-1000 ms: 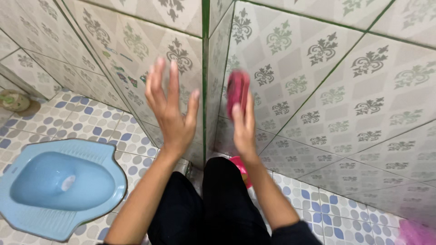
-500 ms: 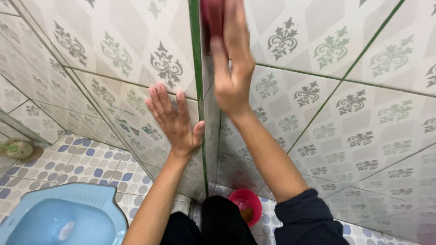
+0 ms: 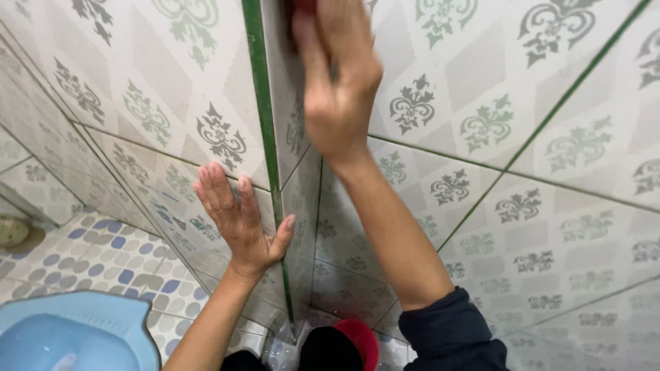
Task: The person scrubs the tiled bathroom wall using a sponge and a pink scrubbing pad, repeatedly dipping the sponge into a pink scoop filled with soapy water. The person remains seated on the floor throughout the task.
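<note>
Lower left of frame: blue squat toilet pan (image 3: pixel 69 336) on the patterned floor tiles (image 3: pixel 103 264).

Left-centre: left hand (image 3: pixel 240 223) released, fingers spread, palm flat on the left wall tile (image 3: pixel 172 82) just beside the green corner trim (image 3: pixel 265 137). Looks like a brace only.

Top centre: right hand (image 3: pixel 337 82) clenched around a dark red scrub pad (image 3: pixel 302 5), pressed onto the right wall tile (image 3: pixel 481 103) next to the corner. Pad mostly hidden by fingers and cut off by the top edge; only a red sliver shows, shape unclear.

Step in hand, by my read: scrubbing the tile high up near the corner. Next stroke needs steady pressure and the brace kept planted.

Bottom centre: red bowl (image 3: pixel 361 343) on the floor, partly hidden.
</note>
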